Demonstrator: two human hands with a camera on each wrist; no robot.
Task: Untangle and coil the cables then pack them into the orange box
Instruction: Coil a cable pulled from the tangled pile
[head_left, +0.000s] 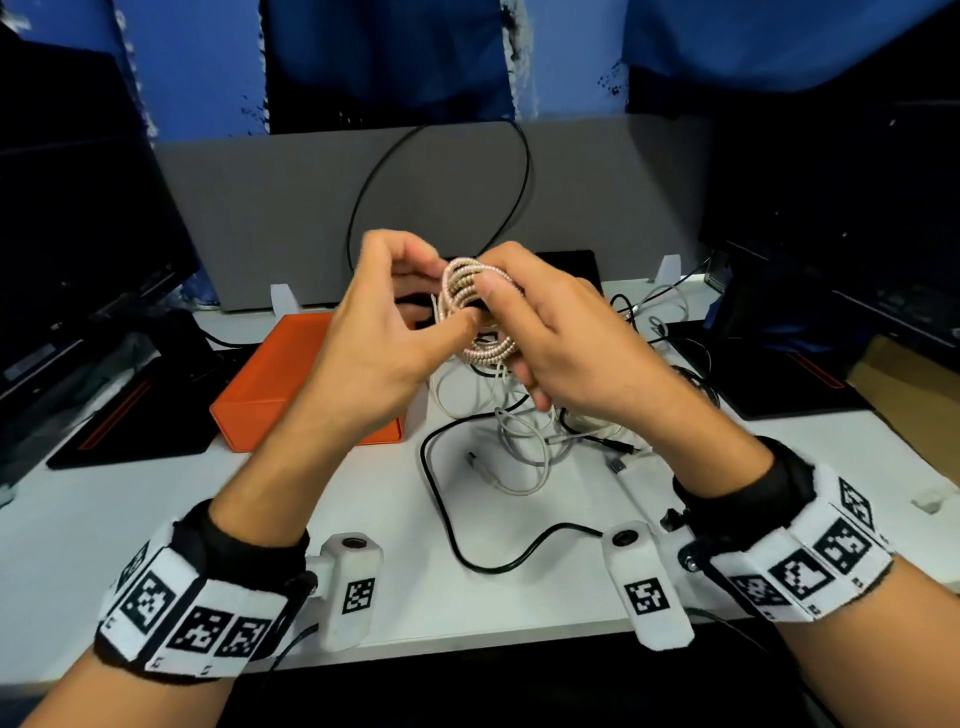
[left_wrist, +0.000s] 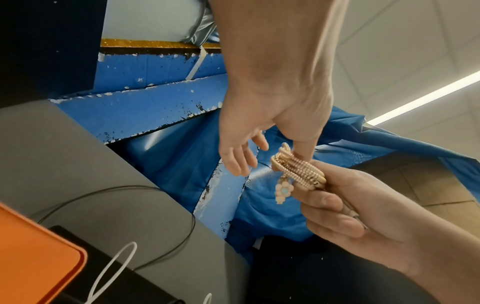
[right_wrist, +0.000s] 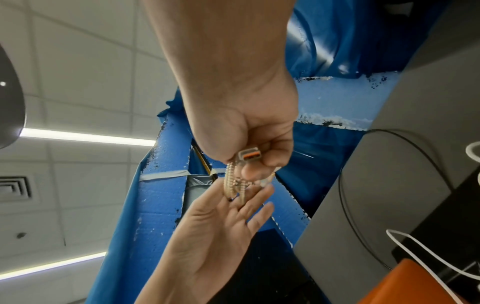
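A pink-gold beaded cable coil (head_left: 470, 291) is held above the table between both hands. My right hand (head_left: 545, 332) grips the coil with its thumb on top and fingers curled round it. In the right wrist view the coil (right_wrist: 233, 185) hangs under those fingers beside a USB plug with an orange insert (right_wrist: 249, 156). My left hand (head_left: 384, 322) has relaxed fingers, and its thumb touches the coil (left_wrist: 298, 170). A small flower charm (left_wrist: 284, 191) dangles from the coil. The orange box (head_left: 275, 374) sits on the table behind my left hand. A tangle of white, grey and black cables (head_left: 519, 431) lies under my right hand.
A black cable (head_left: 447, 509) runs across the white table (head_left: 156, 509) toward me. A grey divider panel (head_left: 270, 208) stands behind the box, with a black cable loop (head_left: 524, 171) in front of it. Dark monitors (head_left: 78, 208) and black mats (head_left: 130, 426) flank both sides.
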